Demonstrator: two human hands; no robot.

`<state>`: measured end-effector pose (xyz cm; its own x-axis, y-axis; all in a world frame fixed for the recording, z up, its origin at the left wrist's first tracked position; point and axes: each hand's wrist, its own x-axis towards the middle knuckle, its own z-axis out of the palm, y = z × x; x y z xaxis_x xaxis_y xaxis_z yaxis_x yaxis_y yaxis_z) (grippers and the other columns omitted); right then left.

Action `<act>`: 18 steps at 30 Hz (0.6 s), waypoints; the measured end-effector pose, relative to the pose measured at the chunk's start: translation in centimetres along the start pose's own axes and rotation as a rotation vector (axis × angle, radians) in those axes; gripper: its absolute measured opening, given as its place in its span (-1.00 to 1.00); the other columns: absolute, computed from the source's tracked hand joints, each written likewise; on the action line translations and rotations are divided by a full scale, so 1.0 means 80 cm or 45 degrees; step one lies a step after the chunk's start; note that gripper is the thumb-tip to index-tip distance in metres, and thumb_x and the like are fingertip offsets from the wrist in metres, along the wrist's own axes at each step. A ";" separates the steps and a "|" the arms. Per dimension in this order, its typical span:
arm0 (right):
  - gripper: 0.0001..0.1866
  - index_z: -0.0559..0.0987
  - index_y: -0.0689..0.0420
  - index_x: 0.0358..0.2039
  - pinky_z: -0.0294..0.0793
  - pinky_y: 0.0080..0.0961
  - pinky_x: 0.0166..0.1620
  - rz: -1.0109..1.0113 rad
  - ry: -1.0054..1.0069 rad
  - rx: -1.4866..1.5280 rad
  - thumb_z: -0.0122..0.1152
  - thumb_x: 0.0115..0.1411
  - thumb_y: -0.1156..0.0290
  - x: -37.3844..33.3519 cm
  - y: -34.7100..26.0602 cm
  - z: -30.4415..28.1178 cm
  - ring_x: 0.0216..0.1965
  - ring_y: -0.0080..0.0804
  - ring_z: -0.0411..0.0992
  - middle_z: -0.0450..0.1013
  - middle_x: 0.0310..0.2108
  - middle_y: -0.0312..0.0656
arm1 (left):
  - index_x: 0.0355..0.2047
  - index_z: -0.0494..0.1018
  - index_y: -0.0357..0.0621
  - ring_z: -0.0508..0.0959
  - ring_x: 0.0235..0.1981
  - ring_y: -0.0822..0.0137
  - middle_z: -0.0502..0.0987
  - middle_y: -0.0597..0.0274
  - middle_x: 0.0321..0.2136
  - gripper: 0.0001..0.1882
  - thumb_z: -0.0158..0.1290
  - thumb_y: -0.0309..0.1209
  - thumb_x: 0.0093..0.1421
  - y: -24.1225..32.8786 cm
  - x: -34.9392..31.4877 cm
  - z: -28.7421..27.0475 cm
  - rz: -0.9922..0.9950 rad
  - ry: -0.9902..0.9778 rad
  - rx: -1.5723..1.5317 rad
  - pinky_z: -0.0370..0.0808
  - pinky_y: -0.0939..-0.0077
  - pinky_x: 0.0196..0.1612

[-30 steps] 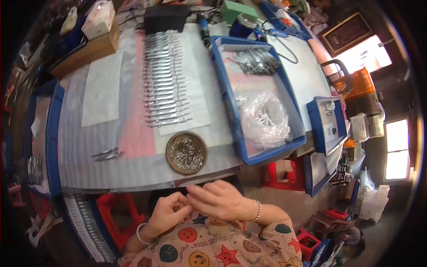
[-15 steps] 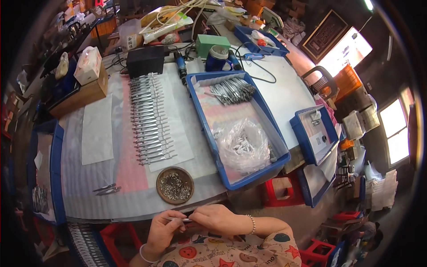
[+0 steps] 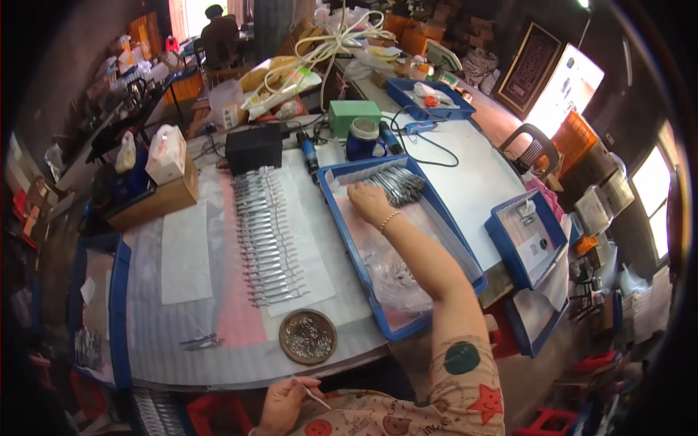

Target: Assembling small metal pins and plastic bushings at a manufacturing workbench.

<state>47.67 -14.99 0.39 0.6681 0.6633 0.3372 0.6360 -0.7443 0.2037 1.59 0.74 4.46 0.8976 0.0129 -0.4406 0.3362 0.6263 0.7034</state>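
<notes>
Hold the thin pale rod (image 3: 318,399) steady, pinched in the left hand (image 3: 286,403), and—with the right hand (image 3: 371,203) curled, impossible to tell on what—work lightly over the blue tray (image 3: 354,254) beneath it, without scattering the slender metal parts (image 3: 401,187) heaped just to its right.

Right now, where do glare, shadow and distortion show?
Head view: the table bows along its front edge; head view: the window at right glares white; head view: metal rods gleam; head view: a distant person looks dark against brightness.
</notes>
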 end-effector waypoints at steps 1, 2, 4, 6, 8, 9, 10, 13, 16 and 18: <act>-0.86 0.55 0.12 -0.49 0.51 -0.32 -0.45 -0.005 0.033 -0.055 0.01 0.06 0.44 0.008 0.004 0.021 -0.44 -0.28 0.54 0.51 -0.46 -0.10 | -0.23 0.43 -0.32 0.46 -0.47 0.39 0.46 0.19 -0.50 -0.75 -0.04 -0.34 0.28 0.017 -0.002 0.015 -0.072 -0.010 0.081 0.44 0.56 -0.35; -0.86 0.55 0.12 -0.49 0.51 -0.32 -0.45 0.001 0.051 -0.051 0.01 0.06 0.44 0.014 0.004 0.034 -0.44 -0.28 0.54 0.51 -0.46 -0.10 | -0.23 0.43 -0.32 0.46 -0.47 0.39 0.46 0.19 -0.50 -0.75 -0.04 -0.34 0.28 0.019 -0.002 0.013 -0.060 -0.009 0.097 0.44 0.56 -0.35; -0.85 0.59 0.12 -0.51 0.50 -0.36 -0.47 0.078 -0.018 -0.177 0.03 0.04 0.44 0.022 -0.004 0.046 -0.46 -0.27 0.54 0.50 -0.50 -0.12 | -0.13 0.42 -0.36 0.42 -0.49 0.48 0.42 0.30 -0.56 -0.65 -0.14 -0.27 0.33 0.017 -0.008 0.006 -0.003 -0.023 0.154 0.39 0.61 -0.38; -0.83 0.60 0.12 -0.48 0.49 -0.38 -0.49 0.082 -0.051 -0.185 0.03 0.04 0.42 0.022 -0.006 0.040 -0.46 -0.29 0.54 0.50 -0.50 -0.12 | -0.14 0.43 -0.34 0.38 -0.52 0.46 0.41 0.29 -0.55 -0.68 -0.12 -0.29 0.32 0.019 -0.011 -0.001 0.057 -0.024 0.144 0.35 0.62 -0.42; -0.85 0.60 0.12 -0.47 0.48 -0.37 -0.48 0.067 -0.032 -0.214 0.05 0.03 0.45 0.016 -0.010 0.007 -0.46 -0.29 0.54 0.50 -0.46 -0.10 | -0.10 0.42 -0.34 0.39 -0.49 0.46 0.41 0.30 -0.55 -0.65 -0.13 -0.27 0.33 0.012 -0.012 -0.022 0.032 -0.087 0.050 0.34 0.64 -0.38; -0.88 0.57 0.12 -0.44 0.49 -0.36 -0.46 0.047 -0.061 -0.251 0.07 0.00 0.49 0.007 -0.010 -0.018 -0.44 -0.29 0.54 0.49 -0.44 -0.10 | -0.10 0.42 -0.34 0.39 -0.49 0.46 0.41 0.30 -0.55 -0.65 -0.13 -0.27 0.33 0.007 -0.011 -0.026 0.027 -0.083 0.043 0.34 0.64 -0.38; -0.89 0.55 0.14 -0.43 0.50 -0.36 -0.44 0.078 -0.026 -0.186 0.08 -0.01 0.50 -0.003 -0.009 -0.036 -0.43 -0.26 0.53 0.48 -0.44 -0.10 | -0.12 0.41 -0.38 0.37 -0.55 0.45 0.40 0.27 -0.58 -0.65 -0.12 -0.28 0.32 0.003 -0.009 -0.030 0.054 -0.076 -0.012 0.34 0.60 -0.42; -0.90 0.45 0.24 -0.41 0.46 -0.28 -0.38 0.065 0.058 0.208 0.02 0.03 0.53 -0.037 -0.031 -0.131 -0.39 -0.15 0.49 0.43 -0.44 -0.03 | -0.14 0.41 -0.40 0.28 -0.60 0.52 0.34 0.31 -0.60 -0.68 -0.14 -0.34 0.33 0.005 -0.013 -0.025 0.060 -0.017 0.025 0.25 0.70 -0.49; -0.87 0.43 0.28 -0.32 0.40 -0.48 -0.45 0.024 -0.105 0.894 0.07 0.10 0.54 -0.093 -0.075 -0.236 -0.49 -0.39 0.45 0.40 -0.54 -0.14 | 0.00 0.33 -0.35 0.24 -0.56 0.59 0.31 0.37 -0.55 -0.69 -0.23 -0.44 0.34 0.007 -0.005 -0.020 -0.023 -0.054 0.107 0.17 0.79 -0.51; -0.82 0.45 0.27 -0.25 0.35 -0.68 -0.46 0.204 -0.428 1.401 0.14 0.11 0.56 -0.142 -0.111 -0.273 -0.52 -0.61 0.39 0.36 -0.57 -0.28 | 0.09 0.25 -0.27 0.27 -0.53 0.61 0.38 0.34 -0.46 -0.65 -0.24 -0.49 0.32 0.008 0.001 -0.019 -0.075 -0.097 0.131 0.21 0.81 -0.46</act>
<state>26.01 -17.63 14.79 0.7352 0.6778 -0.0080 0.4165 -0.4611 -0.7835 1.44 2.33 4.02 0.8932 -0.0832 -0.4419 0.4128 0.5412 0.7326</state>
